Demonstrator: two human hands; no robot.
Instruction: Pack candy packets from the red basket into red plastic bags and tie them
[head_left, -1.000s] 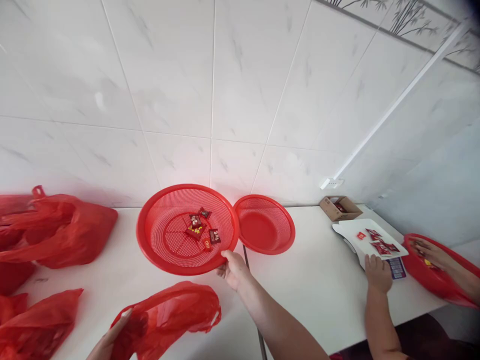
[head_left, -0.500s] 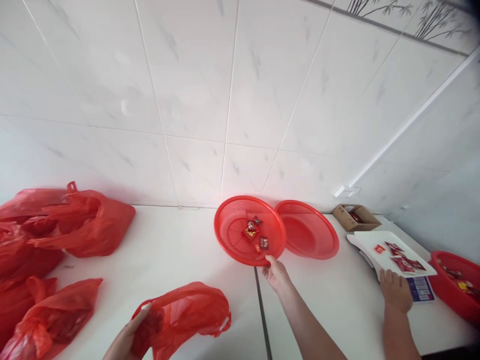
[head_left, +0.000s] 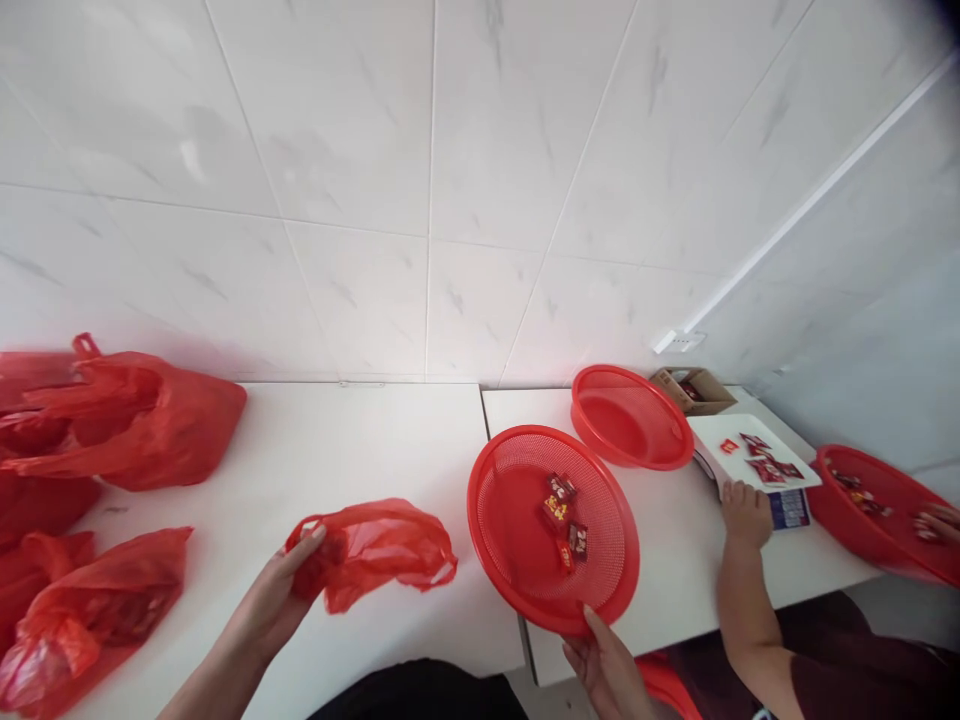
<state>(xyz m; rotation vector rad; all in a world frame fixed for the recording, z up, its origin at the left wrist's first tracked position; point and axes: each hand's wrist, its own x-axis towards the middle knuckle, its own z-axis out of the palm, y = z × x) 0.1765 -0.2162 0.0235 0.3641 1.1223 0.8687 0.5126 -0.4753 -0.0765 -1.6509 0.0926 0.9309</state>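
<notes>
My left hand [head_left: 281, 590] is closed on a thin red plastic bag [head_left: 390, 550], which stretches out to the right above the white table. In my right hand [head_left: 604, 665] is the near rim of a round red plastic mesh basket [head_left: 517, 560], thumb over the edge. The basket tilts toward me over the gap between two tables. Several small wrapped snacks [head_left: 559, 510], in dark red, brown and yellow, lie inside it. The bag's open end hangs just left of the basket, apart from it.
Filled red bags [head_left: 172, 420] crowd the left side. Behind the basket stands a second red basket [head_left: 630, 420], with a cardboard box [head_left: 697, 390] beyond. A co-worker's hand [head_left: 746, 512] touches a white scale tray [head_left: 795, 470] with packets; another red basket [head_left: 832, 510] holds snacks at right.
My right hand has drawn the mesh basket toward me, away from the wall and the second basket. The bag stays in my left hand. The camera view has shifted.
</notes>
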